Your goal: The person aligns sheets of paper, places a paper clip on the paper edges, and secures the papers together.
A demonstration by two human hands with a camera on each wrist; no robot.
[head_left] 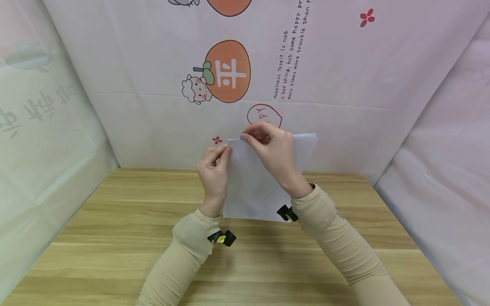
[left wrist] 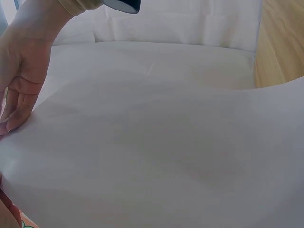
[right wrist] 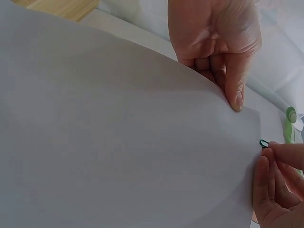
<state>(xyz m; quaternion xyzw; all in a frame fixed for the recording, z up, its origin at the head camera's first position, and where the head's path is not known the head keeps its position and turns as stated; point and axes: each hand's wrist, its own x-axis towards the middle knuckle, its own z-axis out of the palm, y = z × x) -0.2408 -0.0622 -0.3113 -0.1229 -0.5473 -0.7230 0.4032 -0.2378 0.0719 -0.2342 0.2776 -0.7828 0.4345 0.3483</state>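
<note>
White paper [head_left: 256, 187] is held upright over the table, its sheets showing as layers at the top right edge. With thumb and fingers, my left hand [head_left: 214, 174] pinches the paper's left edge just below the top corner. My right hand [head_left: 273, 153] reaches over the front of the paper and pinches a small dark green paper clip [right wrist: 264, 143] at the top edge. The clip's looped end pokes out of the fingertips, right at the paper's edge. Across the left wrist view, the broad paper surface [left wrist: 156, 137] bends in a curve.
A wood-grain table [head_left: 115, 238] lies below. Behind it hangs a white printed cloth [head_left: 160, 114] with orange fruit drawings and lettering, and pale cloth walls rise on both sides. Black wrist cameras [head_left: 229, 238] are strapped over the beige sleeves.
</note>
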